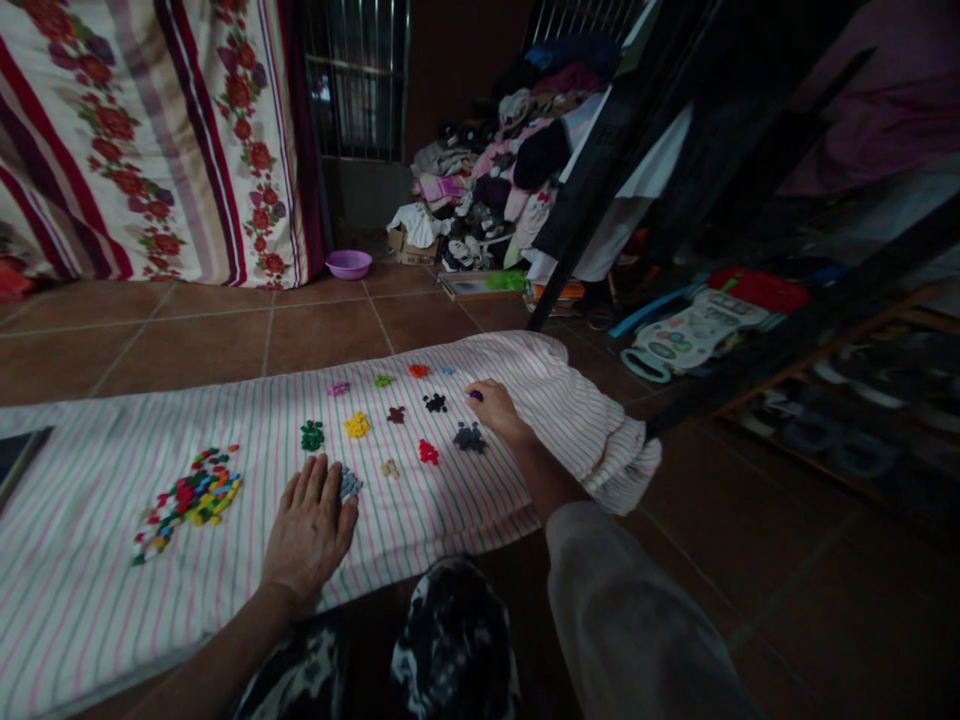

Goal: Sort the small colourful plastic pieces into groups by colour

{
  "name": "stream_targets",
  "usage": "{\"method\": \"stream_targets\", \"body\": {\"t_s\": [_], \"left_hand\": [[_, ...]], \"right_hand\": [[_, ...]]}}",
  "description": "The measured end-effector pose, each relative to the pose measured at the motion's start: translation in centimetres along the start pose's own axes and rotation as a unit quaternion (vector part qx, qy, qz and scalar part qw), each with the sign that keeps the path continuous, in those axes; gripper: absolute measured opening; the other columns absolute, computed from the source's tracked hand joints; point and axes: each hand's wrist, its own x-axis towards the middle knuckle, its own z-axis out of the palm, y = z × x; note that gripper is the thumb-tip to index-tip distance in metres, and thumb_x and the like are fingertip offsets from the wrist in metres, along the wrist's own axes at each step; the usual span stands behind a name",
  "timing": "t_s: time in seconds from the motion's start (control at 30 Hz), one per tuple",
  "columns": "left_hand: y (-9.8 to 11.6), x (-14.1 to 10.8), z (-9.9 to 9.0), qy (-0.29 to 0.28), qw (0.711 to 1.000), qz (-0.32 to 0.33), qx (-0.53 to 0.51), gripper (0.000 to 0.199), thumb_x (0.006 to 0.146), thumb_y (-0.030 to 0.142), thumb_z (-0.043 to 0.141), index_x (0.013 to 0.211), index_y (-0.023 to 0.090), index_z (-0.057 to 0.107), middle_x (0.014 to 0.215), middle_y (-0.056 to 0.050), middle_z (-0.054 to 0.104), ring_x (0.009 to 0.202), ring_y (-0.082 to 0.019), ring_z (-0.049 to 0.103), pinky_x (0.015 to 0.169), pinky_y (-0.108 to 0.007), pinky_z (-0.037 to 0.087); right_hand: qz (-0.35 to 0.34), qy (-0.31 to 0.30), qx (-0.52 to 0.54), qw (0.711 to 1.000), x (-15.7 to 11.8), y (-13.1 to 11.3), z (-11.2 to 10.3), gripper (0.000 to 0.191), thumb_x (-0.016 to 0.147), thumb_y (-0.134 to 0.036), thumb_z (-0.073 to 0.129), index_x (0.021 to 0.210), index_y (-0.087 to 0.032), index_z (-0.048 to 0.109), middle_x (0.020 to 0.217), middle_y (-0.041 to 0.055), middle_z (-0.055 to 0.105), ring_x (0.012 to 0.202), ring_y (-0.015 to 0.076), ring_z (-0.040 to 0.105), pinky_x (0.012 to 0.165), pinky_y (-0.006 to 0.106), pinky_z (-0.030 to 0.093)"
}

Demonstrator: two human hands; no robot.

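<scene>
My right hand (495, 408) is at the far right of the sorted piles, its fingers closed on a small dark purple piece (476, 396). My left hand (311, 520) lies flat on the striped cloth (247, 420), fingers stretched out, beside a grey pile (349, 484). Around my hands lie small heaps, each of one colour: dark green (312, 435), yellow (357, 425), red (428, 452), black (435, 402), dark grey (469, 437), brown (396, 415) and several more. A mixed heap of coloured pieces (196, 490) spreads out to the left.
A dark flat object (19, 460) rests at the cloth's left edge. Beyond are a floral curtain (150, 140), a purple basin (349, 264) and a clothes pile (510, 170). A dark slanting post (585, 210) and a colourful toy (697, 325) stand on the right.
</scene>
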Motion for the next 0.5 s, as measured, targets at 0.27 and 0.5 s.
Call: {"method": "stream_targets", "body": {"t_s": [0.27,0.5], "left_hand": [[0.12,0.05,-0.12,-0.002,1.0,-0.013,-0.018,0.055,0.09,0.04,0.036,0.128,0.004,0.055,0.138,-0.022,0.051,0.135,-0.033,0.04,0.108,-0.05,0.038],[0.12,0.04,-0.16,-0.007,1.0,-0.012,-0.013,0.056,0.09,0.04,0.037,0.128,0.004,0.055,0.138,-0.023,0.051,0.135,-0.033,0.04,0.108,-0.05,0.038]], "right_hand": [[-0.014,0.016,0.036,0.999,-0.23,0.11,-0.2,0.019,0.076,-0.01,0.06,0.083,-0.023,0.073,0.092,0.0019,0.073,0.095,0.0173,0.064,0.093,0.03,0.045],[-0.011,0.005,0.038,0.999,-0.14,0.07,-0.53,0.02,0.075,-0.008,0.062,0.084,-0.022,0.072,0.092,0.0022,0.071,0.092,0.0156,0.063,0.09,0.027,0.045]]}}
